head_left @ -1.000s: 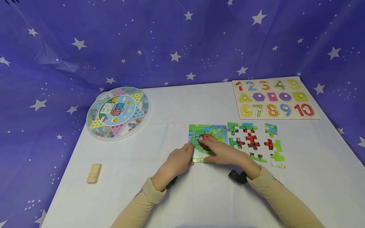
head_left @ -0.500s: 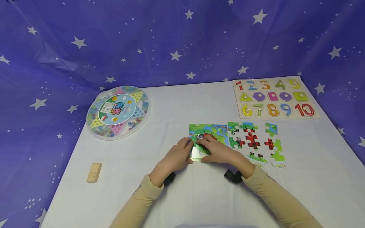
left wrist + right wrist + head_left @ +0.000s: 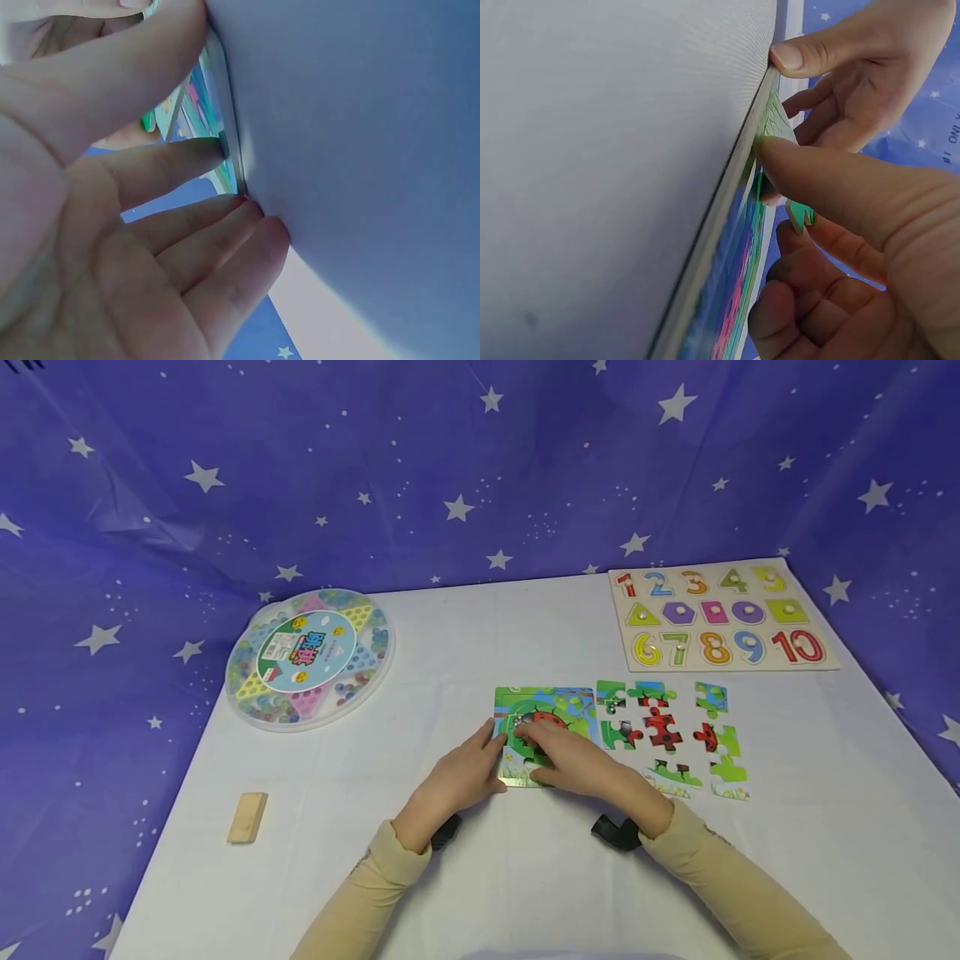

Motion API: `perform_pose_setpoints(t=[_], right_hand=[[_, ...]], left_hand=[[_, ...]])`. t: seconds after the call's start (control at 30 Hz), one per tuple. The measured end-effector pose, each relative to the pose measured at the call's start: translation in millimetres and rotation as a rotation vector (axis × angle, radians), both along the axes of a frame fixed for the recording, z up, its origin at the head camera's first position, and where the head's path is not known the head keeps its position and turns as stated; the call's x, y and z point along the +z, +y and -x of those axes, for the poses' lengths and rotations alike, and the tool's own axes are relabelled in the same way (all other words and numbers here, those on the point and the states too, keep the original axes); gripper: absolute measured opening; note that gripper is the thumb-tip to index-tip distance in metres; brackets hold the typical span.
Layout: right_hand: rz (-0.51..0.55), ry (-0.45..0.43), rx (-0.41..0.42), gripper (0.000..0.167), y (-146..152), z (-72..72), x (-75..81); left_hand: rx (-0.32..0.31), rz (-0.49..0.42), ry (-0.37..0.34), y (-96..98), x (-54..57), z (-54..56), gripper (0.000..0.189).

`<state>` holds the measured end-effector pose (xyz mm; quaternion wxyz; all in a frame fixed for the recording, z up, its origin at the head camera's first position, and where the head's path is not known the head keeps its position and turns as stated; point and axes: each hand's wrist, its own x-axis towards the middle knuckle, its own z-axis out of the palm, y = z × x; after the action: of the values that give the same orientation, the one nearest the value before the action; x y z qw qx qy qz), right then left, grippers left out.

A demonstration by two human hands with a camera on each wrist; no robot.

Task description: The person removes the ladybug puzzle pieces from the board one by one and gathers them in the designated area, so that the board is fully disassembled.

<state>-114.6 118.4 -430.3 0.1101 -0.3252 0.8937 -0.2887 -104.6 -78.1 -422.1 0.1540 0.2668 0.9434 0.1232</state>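
A ladybird jigsaw board [image 3: 577, 700] lies on the white table in front of me. My left hand [image 3: 461, 777] rests along its left edge. In the left wrist view the fingertips [image 3: 214, 150] touch the board's rim and the table, with the fingers nearly straight. Over the board's lower part, my right hand [image 3: 573, 764] pinches a green puzzle piece [image 3: 801, 215], held tilted against the board between thumb and fingers. Most of that piece is hidden by the hand. Loose puzzle pieces [image 3: 663, 731] lie in rough rows just right of the board.
A wooden number board [image 3: 693, 667] with knobbed shapes lies at the back right. A round Chinese checkers box [image 3: 307, 647] with marbles sits at the back left. At the left lies a wooden block [image 3: 247, 817]. A purple starry curtain [image 3: 420, 468] hangs behind the table.
My left hand has drawn slightly back and its fingers have spread along the board's edge. The right hand has shifted slightly left over the board. The loose pieces have stayed in place.
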Motion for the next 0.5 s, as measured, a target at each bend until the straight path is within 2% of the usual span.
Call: perform_pose_setpoints(t=[0.07,0.23,0.5], right_hand=[[-0.030,0.023,-0.005,0.060,-0.1,-0.7,0.5],[-0.068,-0.005,-0.008,0.071,1.6,-2.1,2.0],[-0.029,-0.042,-0.015,0.071,4.6,-1.9,-0.5]], left_hand=[[0.010,-0.010,-0.013,-0.3,1.2,0.4,0.074],[0.027,-0.021,-0.030,-0.1,2.9,0.2,0.074],[0.022,-0.021,-0.014,0.6,2.4,-0.8,0.073]])
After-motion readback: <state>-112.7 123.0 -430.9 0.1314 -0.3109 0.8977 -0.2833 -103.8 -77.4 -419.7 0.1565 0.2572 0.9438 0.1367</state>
